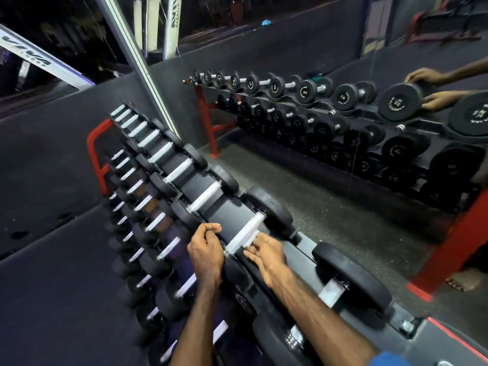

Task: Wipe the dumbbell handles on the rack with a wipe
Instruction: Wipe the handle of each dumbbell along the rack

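Note:
A three-tier dumbbell rack runs from near right to far left, holding black dumbbells with silver knurled handles. Both hands are on one top-tier dumbbell. Its handle lies between a far head and a near head. My left hand lies over the near head with curled fingers and grips it. My right hand pinches a small white wipe against the lower part of the handle. Most of the wipe is hidden by the fingers.
More dumbbells fill the top tier on both sides, with a larger one just right of my right forearm. A wall mirror behind the rack reflects the rack and both hands. A red frame post stands at the far end, over dark rubber flooring.

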Action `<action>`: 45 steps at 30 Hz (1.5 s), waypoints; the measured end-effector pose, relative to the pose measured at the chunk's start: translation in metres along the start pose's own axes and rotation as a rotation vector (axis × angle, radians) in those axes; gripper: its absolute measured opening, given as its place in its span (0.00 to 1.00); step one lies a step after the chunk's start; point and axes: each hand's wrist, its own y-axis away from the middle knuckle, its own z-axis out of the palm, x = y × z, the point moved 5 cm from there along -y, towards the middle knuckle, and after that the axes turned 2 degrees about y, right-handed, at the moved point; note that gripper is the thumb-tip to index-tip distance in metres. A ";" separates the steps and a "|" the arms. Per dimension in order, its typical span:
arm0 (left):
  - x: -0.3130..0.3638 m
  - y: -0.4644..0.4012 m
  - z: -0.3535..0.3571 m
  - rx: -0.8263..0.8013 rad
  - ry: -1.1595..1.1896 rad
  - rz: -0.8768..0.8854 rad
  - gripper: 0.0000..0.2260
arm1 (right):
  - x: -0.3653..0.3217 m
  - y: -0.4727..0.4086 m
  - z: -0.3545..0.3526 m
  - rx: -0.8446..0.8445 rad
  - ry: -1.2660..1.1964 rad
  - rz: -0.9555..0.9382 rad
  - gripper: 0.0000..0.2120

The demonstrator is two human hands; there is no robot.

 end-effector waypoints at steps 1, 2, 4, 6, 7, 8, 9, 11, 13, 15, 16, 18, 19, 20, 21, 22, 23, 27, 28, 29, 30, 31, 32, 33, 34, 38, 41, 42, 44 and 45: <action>0.001 0.001 0.000 0.001 0.000 -0.002 0.13 | -0.005 -0.005 -0.003 0.040 -0.035 -0.022 0.10; 0.002 0.003 0.000 0.003 0.000 -0.007 0.13 | -0.013 -0.007 -0.006 0.084 -0.082 -0.042 0.08; 0.004 0.005 0.000 0.007 0.001 -0.006 0.14 | -0.017 -0.011 -0.009 0.142 -0.146 -0.079 0.07; 0.002 0.002 0.000 0.007 0.001 0.011 0.14 | -0.009 -0.003 -0.007 0.136 -0.039 -0.103 0.09; 0.000 0.001 -0.001 0.006 -0.003 0.016 0.14 | -0.002 0.002 -0.003 0.114 0.036 -0.106 0.10; 0.001 0.000 -0.001 0.003 -0.007 0.012 0.14 | 0.002 0.006 -0.002 0.101 0.091 -0.111 0.11; 0.000 0.000 0.000 0.001 -0.007 0.010 0.15 | 0.002 0.006 -0.003 0.103 0.114 -0.132 0.12; 0.000 0.002 0.001 0.002 -0.006 0.012 0.15 | -0.010 0.002 -0.007 0.155 0.132 -0.216 0.13; -0.001 0.002 0.001 0.003 -0.017 0.003 0.15 | -0.021 0.001 -0.009 0.213 0.278 -0.335 0.14; -0.004 0.000 0.000 0.006 -0.026 -0.001 0.15 | -0.021 0.009 0.001 0.198 0.601 -0.432 0.14; -0.006 -0.001 0.000 0.003 -0.029 -0.002 0.14 | -0.017 0.013 0.006 0.162 0.746 -0.468 0.15; -0.004 -0.001 0.000 -0.002 -0.027 0.003 0.14 | -0.019 0.015 0.007 0.124 0.870 -0.542 0.15; -0.002 0.001 -0.001 0.002 -0.025 0.009 0.14 | -0.025 0.014 0.004 0.132 0.874 -0.585 0.15; 0.001 0.002 -0.001 0.011 -0.026 0.013 0.14 | -0.032 0.013 0.002 0.144 0.860 -0.628 0.14; 0.002 0.003 0.000 0.019 -0.027 0.011 0.14 | -0.037 0.012 0.000 0.142 0.855 -0.677 0.14; 0.002 0.003 -0.001 0.025 -0.026 0.001 0.14 | -0.038 0.014 0.003 0.108 0.894 -0.723 0.12; 0.001 0.003 -0.001 0.026 -0.026 -0.009 0.14 | -0.035 0.016 0.007 0.043 0.971 -0.769 0.11; -0.002 0.001 -0.002 0.021 -0.041 -0.044 0.15 | -0.027 0.017 0.019 -0.123 1.409 -0.882 0.11; -0.002 0.002 -0.001 0.022 -0.050 -0.049 0.15 | -0.035 0.016 0.018 -0.079 1.477 -0.918 0.12; -0.002 0.003 -0.001 0.025 -0.050 -0.054 0.15 | -0.042 0.015 0.019 -0.012 1.563 -0.985 0.11; -0.002 0.003 -0.001 0.028 -0.044 -0.056 0.15 | -0.045 0.017 0.022 0.043 1.668 -1.071 0.10; -0.002 0.002 -0.001 0.029 -0.037 -0.051 0.15 | -0.043 0.019 0.026 0.042 1.772 -1.163 0.09; -0.002 0.001 -0.001 0.027 -0.034 -0.044 0.15 | -0.034 0.022 0.030 -0.025 1.867 -1.258 0.11; -0.003 0.000 -0.001 0.026 -0.029 -0.040 0.14 | -0.023 0.025 0.035 -0.134 1.942 -1.352 0.14; -0.004 -0.001 -0.001 0.024 -0.023 -0.036 0.14 | -0.015 0.027 0.036 -0.221 1.972 -1.432 0.17; -0.001 0.001 0.000 0.020 0.013 -0.023 0.15 | -0.040 0.012 0.027 -0.162 2.056 -1.388 0.26; -0.003 -0.001 0.000 0.016 0.004 -0.018 0.15 | -0.031 0.017 0.030 -0.213 2.112 -1.357 0.23; -0.004 -0.001 0.000 0.012 -0.003 -0.012 0.15 | -0.020 0.021 0.032 -0.278 2.107 -1.401 0.20; -0.005 -0.002 0.000 0.005 -0.014 -0.001 0.15 | -0.016 0.026 0.035 -0.342 2.087 -1.506 0.16; -0.005 -0.001 0.000 0.006 -0.016 0.001 0.15 | -0.025 0.023 0.036 -0.317 2.098 -1.498 0.15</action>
